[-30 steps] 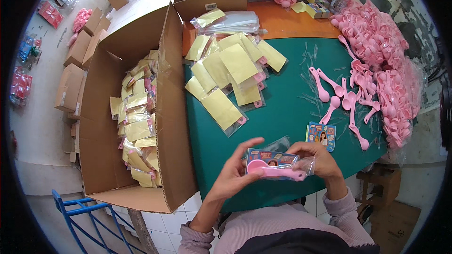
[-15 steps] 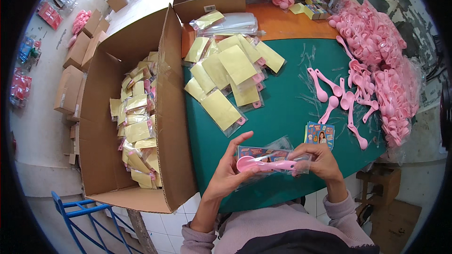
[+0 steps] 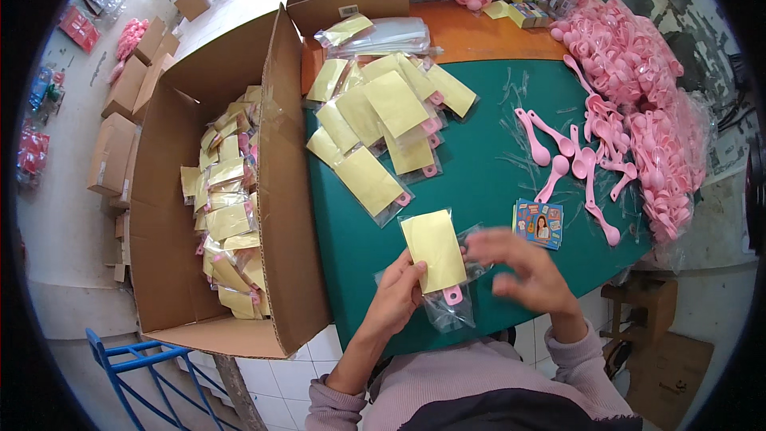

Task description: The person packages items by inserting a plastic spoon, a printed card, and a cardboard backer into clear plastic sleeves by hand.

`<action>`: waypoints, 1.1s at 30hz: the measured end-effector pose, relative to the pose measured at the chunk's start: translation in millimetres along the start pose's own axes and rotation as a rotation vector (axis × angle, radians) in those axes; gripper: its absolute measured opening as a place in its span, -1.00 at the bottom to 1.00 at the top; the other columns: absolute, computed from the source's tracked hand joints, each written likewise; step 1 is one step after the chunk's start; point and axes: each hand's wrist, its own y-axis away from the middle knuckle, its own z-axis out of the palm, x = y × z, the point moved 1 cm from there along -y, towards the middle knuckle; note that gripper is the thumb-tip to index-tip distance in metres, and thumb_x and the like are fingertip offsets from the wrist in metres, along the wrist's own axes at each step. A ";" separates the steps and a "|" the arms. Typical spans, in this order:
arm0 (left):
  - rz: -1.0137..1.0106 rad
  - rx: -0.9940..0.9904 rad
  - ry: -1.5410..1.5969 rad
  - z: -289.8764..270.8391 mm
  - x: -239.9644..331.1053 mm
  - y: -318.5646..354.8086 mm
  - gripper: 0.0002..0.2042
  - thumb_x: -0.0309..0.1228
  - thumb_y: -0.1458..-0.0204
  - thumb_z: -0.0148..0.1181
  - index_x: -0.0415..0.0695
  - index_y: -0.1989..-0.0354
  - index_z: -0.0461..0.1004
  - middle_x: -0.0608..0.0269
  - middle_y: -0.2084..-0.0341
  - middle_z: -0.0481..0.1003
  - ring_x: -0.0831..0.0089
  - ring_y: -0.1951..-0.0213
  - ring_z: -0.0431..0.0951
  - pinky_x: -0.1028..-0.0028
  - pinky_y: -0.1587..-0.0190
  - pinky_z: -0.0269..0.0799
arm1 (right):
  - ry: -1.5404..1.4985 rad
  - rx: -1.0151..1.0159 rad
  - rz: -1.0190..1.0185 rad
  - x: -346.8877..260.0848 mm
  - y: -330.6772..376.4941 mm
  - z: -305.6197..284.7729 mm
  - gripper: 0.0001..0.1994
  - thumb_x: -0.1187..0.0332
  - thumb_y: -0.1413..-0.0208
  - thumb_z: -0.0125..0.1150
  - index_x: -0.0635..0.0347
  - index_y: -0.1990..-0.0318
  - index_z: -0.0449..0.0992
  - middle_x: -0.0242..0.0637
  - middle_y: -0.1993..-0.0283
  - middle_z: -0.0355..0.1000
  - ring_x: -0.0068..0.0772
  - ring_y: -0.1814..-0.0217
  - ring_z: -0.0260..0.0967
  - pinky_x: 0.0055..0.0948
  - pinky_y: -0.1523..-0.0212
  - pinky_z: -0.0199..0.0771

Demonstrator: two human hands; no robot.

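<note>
My left hand (image 3: 396, 297) holds a clear bag with a yellow card and a pink spoon inside (image 3: 436, 254), yellow side up, the spoon's handle end sticking out at the bottom. My right hand (image 3: 527, 270) hovers just right of it, blurred, fingers spread and holding nothing. Empty clear bags (image 3: 447, 311) lie under the packet on the green table (image 3: 479, 175). A small stack of printed cards (image 3: 538, 222) sits right of my hands. Loose pink spoons (image 3: 570, 160) lie beyond it.
Finished yellow packets (image 3: 383, 124) are piled at the table's far left. A big open cardboard box (image 3: 215, 191) left of the table holds many more. A heap of pink spoons (image 3: 646, 96) fills the right side. Small boxes stand on the floor at left.
The packet has been flipped from its picture side to its yellow back. My right hand has let go and drawn off to the right.
</note>
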 end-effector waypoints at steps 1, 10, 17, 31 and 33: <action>-0.004 -0.002 -0.001 -1.2 -2.3 -1.2 -0.55 -0.32 -0.19 -0.31 -0.24 -0.22 -0.08 -0.06 -0.03 0.27 0.22 -0.01 0.40 0.35 -0.01 0.38 | -0.178 0.189 0.223 10.2 -2.1 3.3 -0.49 0.29 0.06 0.25 0.16 -0.09 0.31 -0.22 -0.06 0.30 -0.32 -0.05 0.24 -0.41 0.01 0.29; 0.122 -0.249 -0.337 -0.1 -26.3 20.3 -0.25 -0.48 -0.09 -0.04 -0.07 -0.29 -0.45 -0.01 -0.02 0.25 0.30 -0.04 0.33 0.40 -0.05 0.30 | -0.819 0.728 0.479 35.8 -19.1 20.0 -0.50 0.50 0.02 0.19 0.32 -0.08 0.13 -0.14 0.05 0.34 -0.43 0.05 0.33 -0.52 0.03 0.36; 0.113 -0.108 -0.337 14.5 -45.2 25.8 -0.46 -0.56 -0.03 -0.01 -0.26 -0.20 -0.05 0.08 0.04 0.32 0.42 0.03 0.38 0.45 0.01 0.32 | -0.750 0.698 0.426 30.2 -21.7 25.9 -0.50 0.51 0.01 0.17 0.28 -0.09 0.12 -0.16 0.05 0.34 -0.45 0.03 0.31 -0.48 0.01 0.34; 0.285 -0.010 -0.126 16.1 -31.4 33.2 -0.50 -0.58 -0.08 -0.05 -0.29 -0.21 0.00 -0.03 -0.03 0.30 0.29 -0.06 0.36 0.39 -0.09 0.27 | -0.659 0.827 0.388 41.1 -25.7 12.9 -0.42 0.56 -0.04 0.09 0.25 -0.18 -0.04 -0.05 0.06 0.34 -0.43 0.05 0.33 -0.51 0.04 0.36; 0.227 -0.063 -0.029 6.6 -36.0 31.6 -0.55 -0.53 -0.11 -0.10 -0.31 -0.19 0.03 -0.04 -0.03 0.30 0.27 -0.06 0.36 0.37 -0.09 0.27 | -0.629 0.737 0.387 47.6 -26.7 10.4 -0.41 0.54 -0.06 0.07 0.24 -0.20 -0.08 -0.07 0.07 0.35 -0.45 0.04 0.33 -0.52 0.06 0.36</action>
